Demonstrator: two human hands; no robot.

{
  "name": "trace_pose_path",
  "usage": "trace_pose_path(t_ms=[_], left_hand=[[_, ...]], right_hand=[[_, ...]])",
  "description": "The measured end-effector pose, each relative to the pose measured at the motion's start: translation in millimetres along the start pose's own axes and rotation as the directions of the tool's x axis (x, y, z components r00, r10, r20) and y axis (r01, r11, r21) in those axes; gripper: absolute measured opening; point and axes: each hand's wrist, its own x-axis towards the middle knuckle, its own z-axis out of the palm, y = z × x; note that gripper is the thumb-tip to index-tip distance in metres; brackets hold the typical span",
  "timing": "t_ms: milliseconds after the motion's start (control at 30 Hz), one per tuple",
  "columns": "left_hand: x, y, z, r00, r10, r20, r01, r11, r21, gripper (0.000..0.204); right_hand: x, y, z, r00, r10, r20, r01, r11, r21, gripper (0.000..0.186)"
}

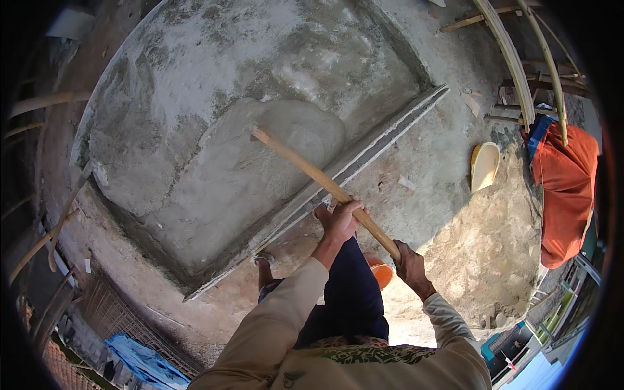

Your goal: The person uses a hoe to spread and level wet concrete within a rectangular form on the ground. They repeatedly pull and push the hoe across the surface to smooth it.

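My left hand [341, 221] is closed round the middle of a long wooden handle [302, 166]. My right hand [411, 270] grips the same handle near its lower end. The handle's far end rests in a mound of wet grey mortar [221, 156] inside a large shallow mixing bed [419, 107] with a raised rim; whatever head it has is mostly hidden in the mix. My feet stand beside the near rim, and an orange bucket [380, 276] is partly visible behind my right leg.
A cream-coloured scoop-like piece [484, 168] lies on the ground to the right, near a red tarpaulin [562, 195]. Long wooden poles [513, 58] stand at the upper right and others at the left. Wire mesh [136, 325] and a blue sheet [146, 357] are at the lower left.
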Motion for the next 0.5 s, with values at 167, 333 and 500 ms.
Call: trace_pose_path(t_ms=[167,333,500], left_hand=[[81,42,71,0.977,0.214,0.001,-0.202,0.923,0.328,0.015],[132,71,58,0.908,0.418,0.031,-0.297,0.589,0.751,0.031],[81,50,47,0.950,0.289,-0.116,-0.122,0.687,0.717,0.061]], right_hand=[[82,-62,-17,0.975,0.188,0.121,-0.202,0.971,0.124,0.084],[146,-97,-41,0.977,0.180,0.114,-0.211,0.895,0.393,0.081],[168,-73,-69,0.962,0.178,0.207,-0.191,0.981,0.045,0.076]])
